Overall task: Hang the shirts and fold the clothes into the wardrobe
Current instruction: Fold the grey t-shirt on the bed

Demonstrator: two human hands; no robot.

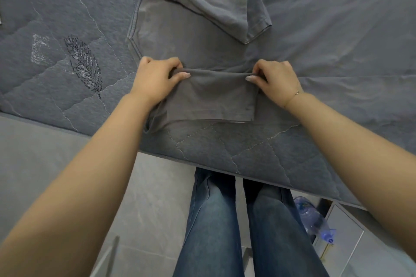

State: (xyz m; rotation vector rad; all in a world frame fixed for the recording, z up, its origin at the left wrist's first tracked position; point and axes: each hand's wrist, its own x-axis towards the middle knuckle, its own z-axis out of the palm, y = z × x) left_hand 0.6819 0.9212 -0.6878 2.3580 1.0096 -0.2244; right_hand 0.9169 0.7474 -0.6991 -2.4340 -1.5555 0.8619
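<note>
A grey T-shirt lies on the bed with its sleeves folded in; one sleeve lies across the top right. My left hand pinches the left end of a raised fold in the shirt's lower part. My right hand pinches the right end of the same fold. Between the hands the cloth is lifted into a ridge, and the hem hangs toward me, near the bed's edge. No wardrobe or hanger is in view.
The bed has a grey-blue quilted cover with a stitched feather, and a plain sheet lies on its right. I stand at its near edge on grey floor tiles. A plastic water bottle lies at my right foot.
</note>
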